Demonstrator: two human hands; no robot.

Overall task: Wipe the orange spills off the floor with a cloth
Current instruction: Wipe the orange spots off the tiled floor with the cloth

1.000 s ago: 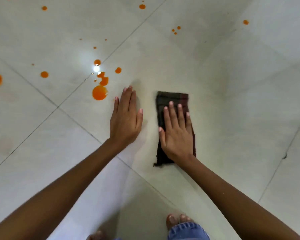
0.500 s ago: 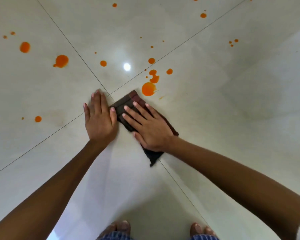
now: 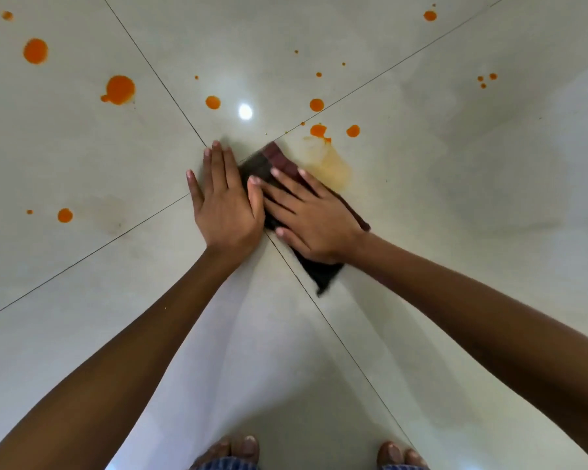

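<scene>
A folded dark cloth [image 3: 322,276] is pressed under the spread right hand [image 3: 314,218] beside the flat left hand [image 3: 224,205]; the nearest orange blob has been wiped to a pale smear [image 3: 333,167], with other orange spots [image 3: 119,89] left untouched.

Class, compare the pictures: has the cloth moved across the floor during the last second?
Yes. The cloth went left toward the grout crossing, passing over the big orange drop, which is now a pale smear beside it.

Glossy smooth pale tile floor [image 3: 455,232] with a bright light reflection, thin dark grout lines, matt dark woven cloth [image 3: 323,273], wet shiny orange drops [image 3: 120,89], thin translucent orange smear [image 3: 333,167]
</scene>
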